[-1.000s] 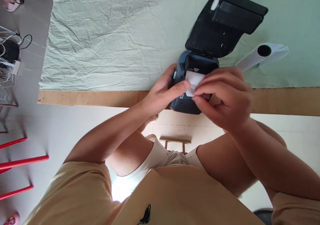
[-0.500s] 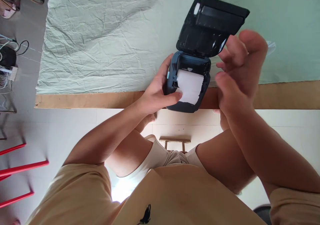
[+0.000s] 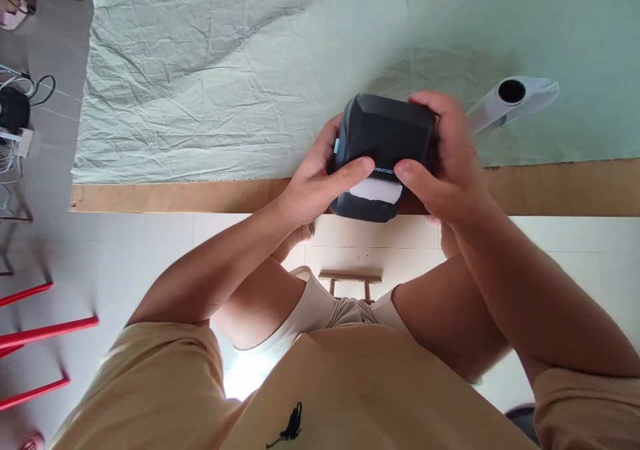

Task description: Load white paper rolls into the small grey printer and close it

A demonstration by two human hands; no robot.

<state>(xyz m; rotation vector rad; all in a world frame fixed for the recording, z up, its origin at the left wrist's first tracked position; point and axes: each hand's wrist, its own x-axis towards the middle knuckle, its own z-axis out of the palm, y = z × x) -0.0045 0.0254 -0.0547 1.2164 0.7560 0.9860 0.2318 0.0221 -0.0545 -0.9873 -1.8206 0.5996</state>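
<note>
A dark portable label printer (image 3: 387, 130) is held above the table's front edge, its lid closed. White paper (image 3: 376, 189) sticks out of the slot below the lid. My left hand (image 3: 320, 177) wraps round the printer's left side, thumb on the lid's front edge. From the right, my right hand (image 3: 450, 157) grips the other side with its thumb pressing on the lid near the lettering. The fingers beneath the printer are partly hidden.
A pale green cloth (image 3: 225, 70) covers the table, with a bare brown front edge (image 3: 175, 198). Right of my right hand lies a white paper roll with a dark core (image 3: 511, 91). Red metal legs (image 3: 50, 332) and cables (image 3: 30, 93) are on the left floor.
The printer's lid has swung down from open to closed, covering the roll inside. My right hand has moved from beside the raised lid onto the printer's right side.
</note>
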